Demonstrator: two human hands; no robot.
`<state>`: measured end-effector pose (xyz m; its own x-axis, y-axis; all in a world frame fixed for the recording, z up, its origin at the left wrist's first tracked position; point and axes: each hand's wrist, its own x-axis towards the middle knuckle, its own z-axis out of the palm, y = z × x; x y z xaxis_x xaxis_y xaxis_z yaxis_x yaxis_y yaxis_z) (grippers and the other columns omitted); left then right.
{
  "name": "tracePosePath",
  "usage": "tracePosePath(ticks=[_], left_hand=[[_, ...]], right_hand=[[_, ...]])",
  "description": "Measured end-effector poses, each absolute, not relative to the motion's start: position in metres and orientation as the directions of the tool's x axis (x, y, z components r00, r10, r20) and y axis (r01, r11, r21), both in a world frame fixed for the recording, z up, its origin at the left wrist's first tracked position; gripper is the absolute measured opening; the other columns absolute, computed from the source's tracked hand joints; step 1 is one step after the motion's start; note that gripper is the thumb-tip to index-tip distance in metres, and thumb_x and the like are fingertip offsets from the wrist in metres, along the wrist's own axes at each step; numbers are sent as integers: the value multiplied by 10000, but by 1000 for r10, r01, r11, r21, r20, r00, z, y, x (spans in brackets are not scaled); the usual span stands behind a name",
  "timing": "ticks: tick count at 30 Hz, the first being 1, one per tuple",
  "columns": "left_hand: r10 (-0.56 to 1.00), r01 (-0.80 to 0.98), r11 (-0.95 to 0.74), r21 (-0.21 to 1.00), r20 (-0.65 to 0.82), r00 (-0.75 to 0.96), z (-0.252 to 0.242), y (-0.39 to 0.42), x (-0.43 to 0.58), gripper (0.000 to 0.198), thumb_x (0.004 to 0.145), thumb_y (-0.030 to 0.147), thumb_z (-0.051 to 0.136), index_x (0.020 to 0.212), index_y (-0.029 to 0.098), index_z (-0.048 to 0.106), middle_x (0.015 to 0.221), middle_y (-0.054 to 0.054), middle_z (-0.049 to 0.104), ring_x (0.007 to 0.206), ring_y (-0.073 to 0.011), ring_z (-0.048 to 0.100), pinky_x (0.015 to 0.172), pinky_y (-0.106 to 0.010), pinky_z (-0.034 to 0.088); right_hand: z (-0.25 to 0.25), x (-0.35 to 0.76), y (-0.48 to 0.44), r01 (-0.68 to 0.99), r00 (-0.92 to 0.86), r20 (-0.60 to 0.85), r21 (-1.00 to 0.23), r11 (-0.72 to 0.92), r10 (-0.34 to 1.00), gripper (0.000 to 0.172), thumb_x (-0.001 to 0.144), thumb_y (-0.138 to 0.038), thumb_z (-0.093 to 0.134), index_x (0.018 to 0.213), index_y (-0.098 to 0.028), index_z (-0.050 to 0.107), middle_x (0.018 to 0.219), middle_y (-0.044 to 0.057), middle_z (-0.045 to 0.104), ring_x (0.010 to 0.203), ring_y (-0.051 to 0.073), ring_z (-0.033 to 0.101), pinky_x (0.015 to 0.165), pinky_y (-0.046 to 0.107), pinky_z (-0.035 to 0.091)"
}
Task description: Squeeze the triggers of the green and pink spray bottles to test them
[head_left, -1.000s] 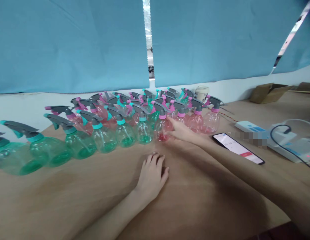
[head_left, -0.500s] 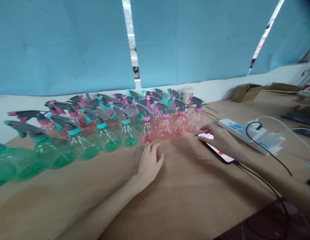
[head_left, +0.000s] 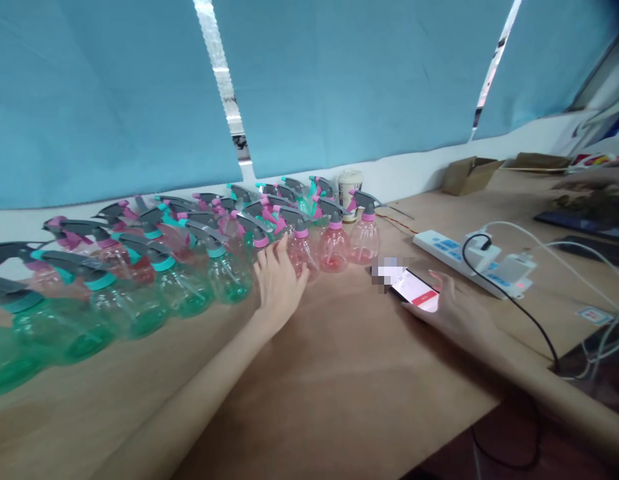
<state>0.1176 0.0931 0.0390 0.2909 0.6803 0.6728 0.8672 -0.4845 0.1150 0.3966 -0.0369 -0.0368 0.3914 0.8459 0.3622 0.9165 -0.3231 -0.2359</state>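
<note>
Several spray bottles with clear green or pink bodies stand in rows on the brown tabletop. My left hand (head_left: 279, 283) is in front of a pink-collared spray bottle (head_left: 259, 235), fingers apart and curved at its front. The hand hides most of that bottle's body, so firm contact cannot be made out. Another pink spray bottle (head_left: 302, 248) stands just right of my thumb. My right hand (head_left: 459, 310) is closed on the near end of a smartphone (head_left: 406, 285), thumb on one side and fingers on the other. The phone's screen is lit, with a red bar.
Right of the bottles lies a white power strip (head_left: 442, 248) with chargers and cables plugged in. A paper cup (head_left: 350, 193) stands behind the bottles. Farther right are an open cardboard box (head_left: 470, 177) and dark flat devices. Blue cloth (head_left: 364, 87) covers the wall.
My left hand has moved from the tabletop up to the front bottles. My right hand has shifted to the phone's near end, and the phone has turned slightly. The view has swung right.
</note>
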Motion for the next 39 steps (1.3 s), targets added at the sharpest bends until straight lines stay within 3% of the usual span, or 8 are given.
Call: tracePosePath(ticks=[9, 13, 16, 22, 26, 34, 39], left_hand=[[653, 868, -490, 86, 696, 299, 38, 107, 132, 448, 774, 305, 569, 1149, 112, 415, 1142, -161, 536, 1028, -358, 450, 838, -477, 333], [642, 864, -494, 101, 712, 284, 38, 114, 142, 441, 781, 362, 571, 1103, 96, 431, 1129, -193, 537, 1038, -380, 448, 832, -481, 318], [623, 857, -504, 105, 732, 276, 35, 120, 148, 428, 808, 385, 532, 1090, 83, 422, 1116, -203, 542, 1045, -384, 448, 835, -484, 307], [571, 820, -555, 139, 781, 254, 32, 131, 157, 345, 841, 340, 495, 1066, 96, 402, 1118, -199, 535, 1080, -319, 467, 879, -441, 284], [593, 835, -528, 156, 771, 231, 34, 136, 160, 323, 834, 306, 504, 1059, 98, 403, 1067, -180, 556, 988, -310, 520, 856, -435, 287], [627, 853, -498, 156, 744, 230, 43, 131, 156, 224, 852, 265, 463, 1020, 126, 410, 934, -124, 593, 884, -285, 551, 793, -417, 315], [627, 842, -526, 117, 722, 291, 49, 102, 148, 191, 863, 284, 451, 985, 148, 394, 930, -101, 588, 885, -271, 552, 772, -402, 330]], right_hand=[[-29, 413, -42, 874, 462, 326, -326, -360, 825, 768, 648, -637, 512, 1200, -117, 388, 1076, 172, 591, 923, 331, 593, 719, 397, 451], [-30, 413, -44, 887, 453, 350, -275, -372, 820, 767, 634, -644, 529, 1163, -100, 421, 1033, 175, 599, 918, 335, 587, 730, 402, 446], [-34, 415, -44, 923, 377, 401, -234, -305, 835, 802, 663, -672, 490, 1210, -93, 390, 1110, 185, 566, 972, 333, 561, 782, 410, 436], [-21, 411, -42, 989, 148, 569, -100, -110, 809, 880, 693, -719, 399, 1253, -42, 344, 1187, 231, 507, 1072, 356, 481, 857, 447, 399], [-4, 396, -38, 993, 121, 611, -82, -90, 783, 841, 692, -715, 410, 1254, -91, 354, 1216, 198, 499, 1069, 342, 484, 831, 443, 413], [-7, 395, -33, 977, 204, 519, -164, -138, 830, 866, 674, -730, 413, 1263, -98, 355, 1215, 211, 501, 1067, 358, 487, 827, 477, 401], [3, 380, -30, 931, 223, 444, -361, -54, 868, 827, 619, -695, 529, 1203, -121, 411, 1150, 191, 544, 1044, 350, 514, 852, 489, 406]])
